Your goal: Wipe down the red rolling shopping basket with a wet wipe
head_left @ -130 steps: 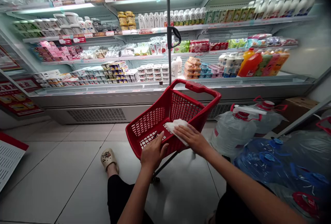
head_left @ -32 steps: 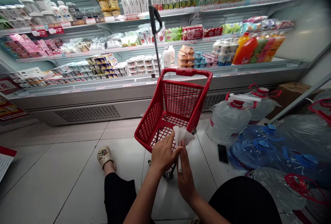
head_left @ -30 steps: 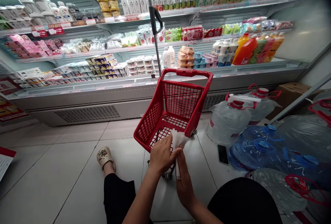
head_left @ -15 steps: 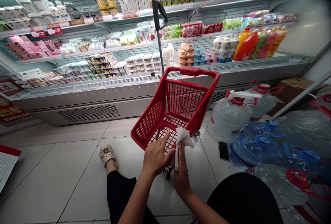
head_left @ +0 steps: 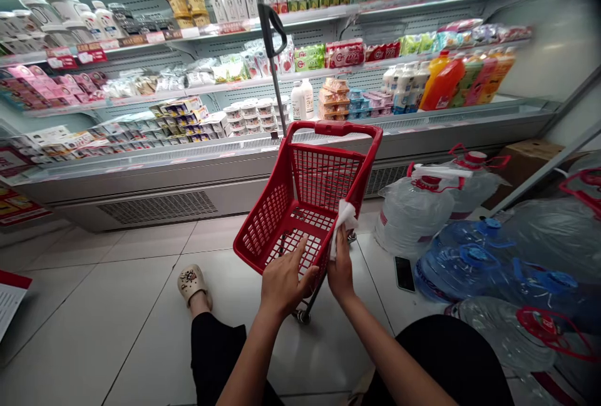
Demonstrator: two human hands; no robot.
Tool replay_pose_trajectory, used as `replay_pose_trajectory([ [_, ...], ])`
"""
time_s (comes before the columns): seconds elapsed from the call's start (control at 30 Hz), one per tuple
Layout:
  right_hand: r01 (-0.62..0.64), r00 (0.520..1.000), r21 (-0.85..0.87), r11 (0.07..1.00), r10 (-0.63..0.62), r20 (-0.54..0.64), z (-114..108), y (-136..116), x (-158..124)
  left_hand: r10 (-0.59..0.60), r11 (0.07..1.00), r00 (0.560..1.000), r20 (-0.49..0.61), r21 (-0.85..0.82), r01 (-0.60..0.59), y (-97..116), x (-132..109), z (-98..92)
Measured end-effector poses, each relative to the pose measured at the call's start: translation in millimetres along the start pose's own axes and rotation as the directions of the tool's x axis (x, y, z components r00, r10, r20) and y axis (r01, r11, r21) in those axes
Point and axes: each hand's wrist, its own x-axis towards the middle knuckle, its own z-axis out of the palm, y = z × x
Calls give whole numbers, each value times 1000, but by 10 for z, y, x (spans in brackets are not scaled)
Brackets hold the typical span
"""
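A small red plastic shopping cart [head_left: 272, 212] with latticed sides stands before me, its handle on the far side. My left hand [head_left: 283, 281] grips its near rim, with the index finger stretched over the basket and the thumb toward the outer side. A crumpled white cloth or wipe [head_left: 345, 213] is in my right hand [head_left: 340, 268]. That hand lies flat with its fingers together, pressing the cloth against the outside of the cart's right wall. The palm side is hidden.
A refrigerated display [head_left: 154, 177] with dairy and drinks spans the back. Large water jugs [head_left: 413, 209] and blue jugs [head_left: 462, 262] crowd the right. A phone [head_left: 404, 274] lies on the tiled floor [head_left: 141, 312]. A clog-shod foot [head_left: 191, 283] is at left.
My right hand has slid forward and slightly right with the cloth along the cart's right side. My left hand stays at the near rim. The view has shifted slightly.
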Motion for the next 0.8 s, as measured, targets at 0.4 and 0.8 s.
replay_pose_trajectory([
  [0.4, -3, 991, 159, 987, -18, 130, 105, -384, -721, 44, 999, 999, 4, 21, -44, -91, 108, -34],
  [0.8, -223, 968, 52, 973, 228, -106, 151, 714, 828, 24, 999, 999, 27, 34, -25, -43, -11, -49],
])
